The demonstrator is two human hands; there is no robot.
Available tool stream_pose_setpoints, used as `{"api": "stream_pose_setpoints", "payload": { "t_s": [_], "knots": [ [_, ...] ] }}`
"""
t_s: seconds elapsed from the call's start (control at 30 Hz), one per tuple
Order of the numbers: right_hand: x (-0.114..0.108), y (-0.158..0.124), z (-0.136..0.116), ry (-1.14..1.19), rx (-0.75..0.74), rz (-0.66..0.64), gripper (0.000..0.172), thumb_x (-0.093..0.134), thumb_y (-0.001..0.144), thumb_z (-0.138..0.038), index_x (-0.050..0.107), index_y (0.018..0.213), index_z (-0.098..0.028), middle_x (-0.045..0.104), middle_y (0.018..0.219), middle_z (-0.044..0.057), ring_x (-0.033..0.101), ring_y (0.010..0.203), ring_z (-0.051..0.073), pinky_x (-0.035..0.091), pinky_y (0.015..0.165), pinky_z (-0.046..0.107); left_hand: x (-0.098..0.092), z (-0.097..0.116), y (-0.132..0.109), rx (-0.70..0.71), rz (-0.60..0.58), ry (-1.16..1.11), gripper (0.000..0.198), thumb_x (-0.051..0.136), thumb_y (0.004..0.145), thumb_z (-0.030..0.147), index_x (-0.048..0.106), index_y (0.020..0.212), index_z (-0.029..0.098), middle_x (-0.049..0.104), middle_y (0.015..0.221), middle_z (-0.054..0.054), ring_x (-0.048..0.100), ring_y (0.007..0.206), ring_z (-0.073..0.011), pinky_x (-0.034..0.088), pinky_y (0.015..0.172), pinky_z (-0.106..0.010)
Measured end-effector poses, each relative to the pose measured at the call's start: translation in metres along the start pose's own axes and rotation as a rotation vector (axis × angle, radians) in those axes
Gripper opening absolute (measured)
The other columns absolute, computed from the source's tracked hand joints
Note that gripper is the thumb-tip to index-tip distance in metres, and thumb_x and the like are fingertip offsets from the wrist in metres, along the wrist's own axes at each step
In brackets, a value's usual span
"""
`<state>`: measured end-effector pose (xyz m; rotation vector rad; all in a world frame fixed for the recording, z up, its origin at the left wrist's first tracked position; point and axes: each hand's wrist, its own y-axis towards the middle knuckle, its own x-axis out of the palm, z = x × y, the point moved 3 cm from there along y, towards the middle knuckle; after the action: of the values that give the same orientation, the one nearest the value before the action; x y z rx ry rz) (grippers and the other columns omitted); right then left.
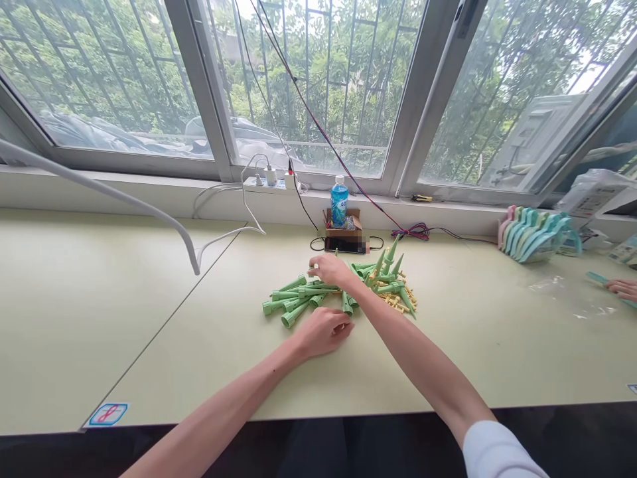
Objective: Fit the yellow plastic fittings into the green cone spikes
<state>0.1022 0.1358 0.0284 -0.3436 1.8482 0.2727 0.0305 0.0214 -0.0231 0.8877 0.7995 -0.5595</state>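
A heap of green plastic cone spikes [298, 297] lies on the pale green table [149, 318], with small yellow pieces [398, 304] scattered at its right side. My right hand [331, 269] reaches over the heap, fingers curled down onto a green spike at its top. My left hand [323, 330] rests on the table just in front of the heap, fingers curled inward; what they hold, if anything, is hidden.
Behind the heap stand a blue bottle [339, 202], a small cardboard box [343, 229] and a dark phone [344, 246]. Cables [413, 232] run along the sill. Pastel plastic parts [532, 234] are stacked at right. Another person's hand [622, 289] shows at the far right edge.
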Motion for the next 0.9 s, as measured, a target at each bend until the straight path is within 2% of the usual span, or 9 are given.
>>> {"api": "stream_pose_setpoints", "payload": {
  "t_s": [0.1,0.17,0.23,0.37,0.5,0.57,0.67,0.77,0.9],
  "knots": [
    [-0.013,-0.013,-0.004,0.001,-0.019,0.061,0.021,0.059,0.098,-0.035,0.072,0.11,-0.023,0.071,0.11,0.01,0.066,0.099,0.022,0.041,0.07,0.024,-0.001,-0.001,-0.001,0.02,0.042,-0.039,0.042,0.049,0.098,0.026,0.045,0.056,0.018,0.042,0.052,0.003,0.035,0.046,-0.0108,0.027,0.049,-0.027],
    [-0.019,-0.026,-0.006,0.024,-0.05,0.121,0.024,0.056,0.1,-0.037,0.07,0.114,-0.023,0.07,0.11,0.009,0.065,0.1,0.021,0.042,0.074,0.024,-0.005,-0.002,-0.002,0.034,0.147,-0.066,0.047,0.048,0.1,0.032,0.044,0.055,0.018,0.04,0.05,0.003,0.033,0.045,-0.0101,0.025,0.048,-0.028],
    [-0.023,-0.044,-0.006,0.174,-0.126,0.251,0.025,0.056,0.101,-0.036,0.069,0.115,-0.02,0.071,0.106,0.008,0.065,0.095,0.019,0.044,0.077,0.024,-0.011,-0.004,-0.005,0.033,0.294,-0.076,0.051,0.04,0.103,0.037,0.047,0.056,0.018,0.039,0.049,0.003,0.032,0.042,-0.0098,0.024,0.047,-0.028],
    [-0.012,-0.08,0.004,0.454,-0.149,0.381,0.028,0.053,0.101,-0.039,0.068,0.116,-0.021,0.071,0.108,0.006,0.065,0.082,0.016,0.05,0.077,0.024,-0.023,-0.008,-0.01,-0.03,0.507,-0.08,0.053,0.021,0.108,0.037,0.056,0.072,0.019,0.044,0.053,0.002,0.041,0.045,-0.0113,0.029,0.048,-0.027],
    [0.007,-0.104,0.016,0.626,-0.115,0.463,0.033,0.052,0.098,-0.043,0.068,0.114,-0.019,0.072,0.102,0.008,0.067,0.072,0.017,0.054,0.067,0.027,-0.029,-0.008,-0.012,-0.136,0.61,-0.103,0.041,0.025,0.108,0.032,0.051,0.078,0.02,0.046,0.056,0.003,0.041,0.045,-0.0105,0.033,0.047,-0.025],
    [0.016,-0.11,0.021,0.682,-0.091,0.507,0.035,0.052,0.096,-0.046,0.068,0.112,-0.019,0.072,0.096,0.009,0.069,0.072,0.019,0.055,0.067,0.028,-0.029,-0.009,-0.011,-0.22,0.618,-0.132,0.028,0.033,0.106,0.033,0.051,0.088,0.02,0.047,0.057,0.004,0.042,0.045,-0.0101,0.033,0.045,-0.023],
    [0.031,-0.116,0.024,0.774,-0.029,0.52,0.038,0.048,0.097,-0.052,0.066,0.108,-0.021,0.07,0.081,0.006,0.067,0.057,0.018,0.053,0.054,0.028,-0.026,-0.011,-0.009,-0.303,0.565,-0.206,0.013,0.042,0.103,0.033,0.048,0.104,0.021,0.046,0.061,0.007,0.045,0.046,-0.009,0.03,0.043,-0.019],
    [0.045,-0.119,0.021,0.922,-0.065,0.497,0.038,0.049,0.096,-0.057,0.063,0.103,-0.021,0.066,0.071,0.002,0.061,0.044,0.015,0.047,0.042,0.025,-0.024,-0.012,-0.008,-0.314,0.485,-0.275,0.014,0.042,0.103,0.032,0.045,0.112,0.022,0.045,0.067,0.007,0.043,0.045,-0.0069,0.03,0.044,-0.017],
    [0.053,-0.123,0.015,1.018,-0.145,0.524,0.036,0.05,0.098,-0.053,0.06,0.099,-0.018,0.062,0.066,0.0,0.056,0.04,0.012,0.042,0.039,0.022,-0.024,-0.011,-0.009,-0.274,0.383,-0.294,0.017,0.039,0.104,0.03,0.049,0.113,0.02,0.04,0.063,0.008,0.04,0.045,-0.0065,0.029,0.045,-0.018]
  ]
}}
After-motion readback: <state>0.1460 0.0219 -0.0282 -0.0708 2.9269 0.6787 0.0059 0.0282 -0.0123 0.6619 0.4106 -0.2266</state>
